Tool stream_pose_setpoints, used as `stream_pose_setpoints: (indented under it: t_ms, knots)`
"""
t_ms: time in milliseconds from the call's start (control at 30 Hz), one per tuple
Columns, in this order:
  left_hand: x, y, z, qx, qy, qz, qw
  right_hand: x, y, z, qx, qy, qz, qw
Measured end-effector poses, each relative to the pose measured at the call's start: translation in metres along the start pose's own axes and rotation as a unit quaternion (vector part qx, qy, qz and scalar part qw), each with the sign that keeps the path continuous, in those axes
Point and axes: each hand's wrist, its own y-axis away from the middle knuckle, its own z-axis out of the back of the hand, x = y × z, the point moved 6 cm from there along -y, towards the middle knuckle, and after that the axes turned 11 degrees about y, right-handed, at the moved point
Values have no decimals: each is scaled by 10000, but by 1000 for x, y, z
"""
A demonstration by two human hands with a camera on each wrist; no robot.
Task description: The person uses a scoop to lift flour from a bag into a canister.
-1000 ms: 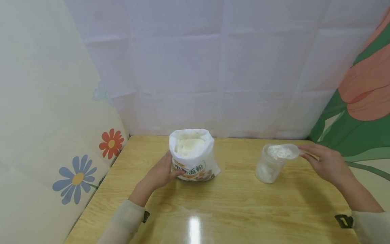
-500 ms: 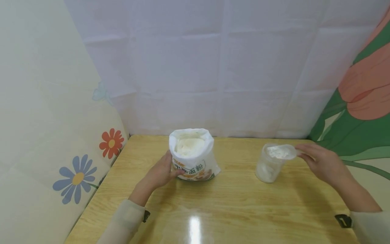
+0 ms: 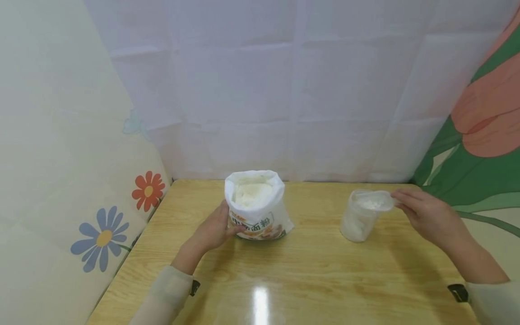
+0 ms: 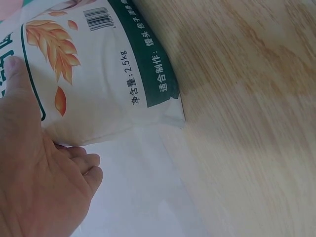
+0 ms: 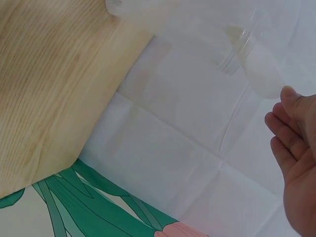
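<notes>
An open white flour bag (image 3: 260,219) stands upright on the wooden table, with flour visible inside its rolled-down mouth. My left hand (image 3: 211,229) grips its left side, the thumb lying across the printed front. Toward the right stands a clear plastic jar (image 3: 354,228) with white flour in its lower part. Between thumb and fingers, my right hand (image 3: 432,221) pinches the end of a translucent scoop (image 3: 383,198). The scoop tilts down into the jar's mouth, a little flour showing in it. In the right wrist view, the scoop (image 5: 264,74) overlaps the jar's rim.
The wooden table (image 3: 308,275) ends at a pale hanging cloth (image 3: 243,90) behind the bag and jar. A wall with painted flowers (image 3: 103,237) runs along the left, and a large painted tulip (image 3: 491,108) covers the right side.
My right hand has shifted slightly left and tipped the scoop further into the jar. The heap of flour on the scoop has slid off, leaving little. The left hand and bag stay put.
</notes>
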Motion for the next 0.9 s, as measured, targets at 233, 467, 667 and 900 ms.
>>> stream_pose_setpoints:
  t_ms: [233, 467, 667, 900]
  knots:
    - [1, 0, 1, -36, -4, -37, 10000, 12, -1, 0, 511, 355, 816, 9947]
    - [1, 2, 0, -33, -43, -69, 10000, 20, -4, 8, -289, 439, 1116, 9924]
    - [2, 2, 0, -20, -44, -61, 10000, 18, -1, 8, -136, 162, 1024, 9945]
    - [1, 2, 1, -59, -53, -89, 9999, 19, -3, 11, -202, 90, 1082, 9939]
